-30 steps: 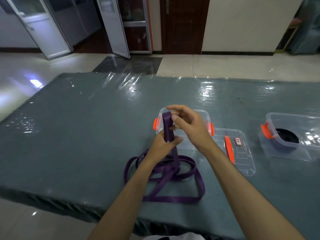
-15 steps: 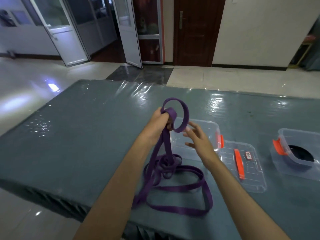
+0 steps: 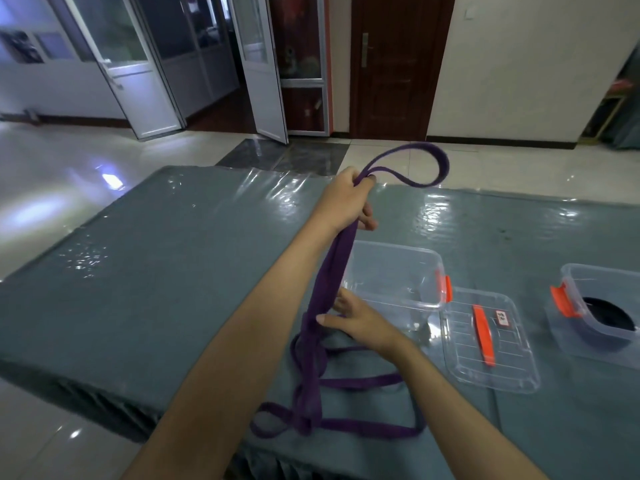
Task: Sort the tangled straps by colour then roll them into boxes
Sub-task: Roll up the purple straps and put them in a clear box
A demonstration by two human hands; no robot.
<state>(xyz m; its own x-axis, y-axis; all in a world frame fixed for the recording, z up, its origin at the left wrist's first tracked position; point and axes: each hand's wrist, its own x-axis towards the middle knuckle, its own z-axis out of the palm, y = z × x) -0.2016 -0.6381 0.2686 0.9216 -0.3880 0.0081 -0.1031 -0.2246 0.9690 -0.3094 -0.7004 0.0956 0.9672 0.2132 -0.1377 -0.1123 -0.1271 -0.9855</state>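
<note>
My left hand [image 3: 346,200] is raised above the table, shut on a purple strap [image 3: 329,282]. A loop of the strap arcs up and to the right of that hand. The strap hangs down in a bundle to loose coils near the table's front edge. My right hand [image 3: 356,318] is lower, its fingers against the hanging strands; whether it grips them I cannot tell. Right behind it stands an empty clear box [image 3: 398,282] with orange clips. A second clear box [image 3: 602,313] at the right holds a rolled black strap [image 3: 609,313].
A clear lid [image 3: 491,341] with an orange handle lies flat between the two boxes. The table [image 3: 156,271] has a grey-green cover under shiny plastic film. Its front edge runs close under the coils. Beyond lie a tiled floor, glass doors and a dark wooden door.
My left hand has lifted the strap higher and farther away, pulling the loop up and drawing the coils taut. My right hand has dropped to the hanging strands.
</note>
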